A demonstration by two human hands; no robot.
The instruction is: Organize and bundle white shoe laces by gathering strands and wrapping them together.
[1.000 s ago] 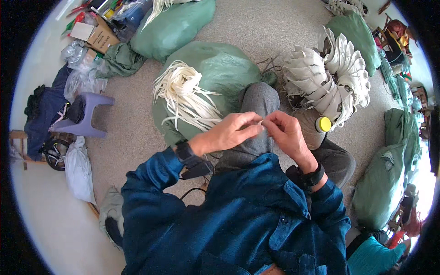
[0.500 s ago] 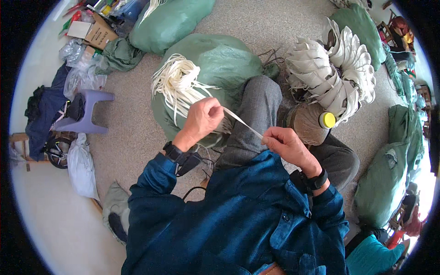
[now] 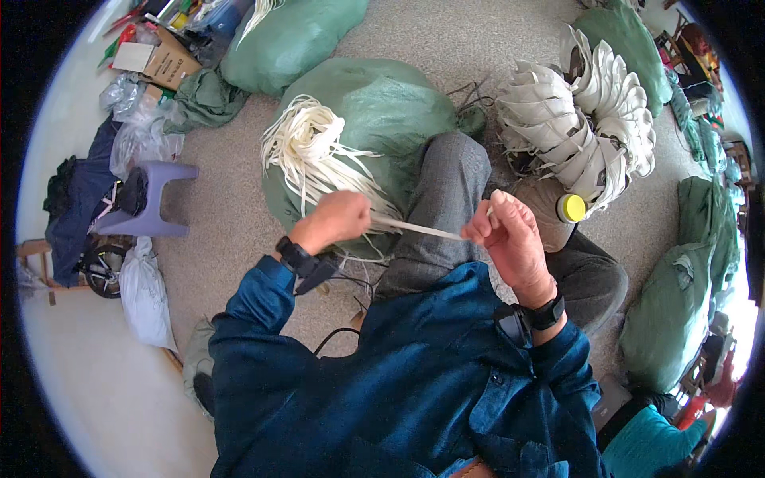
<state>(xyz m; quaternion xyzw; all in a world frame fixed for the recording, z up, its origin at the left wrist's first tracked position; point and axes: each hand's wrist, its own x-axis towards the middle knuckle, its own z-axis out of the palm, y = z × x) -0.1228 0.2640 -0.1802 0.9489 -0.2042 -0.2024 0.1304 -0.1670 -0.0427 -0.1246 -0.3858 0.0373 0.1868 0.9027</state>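
Note:
A flat white lace (image 3: 426, 231) is stretched between my two hands, above my grey-trousered knee. My left hand (image 3: 339, 217) is closed around one end of it. With fingers bent and pinched together, my right hand (image 3: 510, 239) grips the other end. Just beyond the left hand, a bundle of white laces (image 3: 307, 147) lies spilled over a full green sack (image 3: 390, 99). To the right, beyond my right hand, a ring of overlapping white shoe-upper-like pieces (image 3: 558, 135) stands on the floor.
A yellow-capped container (image 3: 571, 208) stands beside my right knee. A purple stool (image 3: 159, 199) is at the left, near a white bag (image 3: 143, 291). Another green sack (image 3: 291, 48) lies at the back, and a long green sack (image 3: 669, 311) at the right. A cardboard box (image 3: 169, 60) sits at far left.
My left hand has moved down and slightly left, and my right hand has risen and turned upward. The lace between them now runs closer to level.

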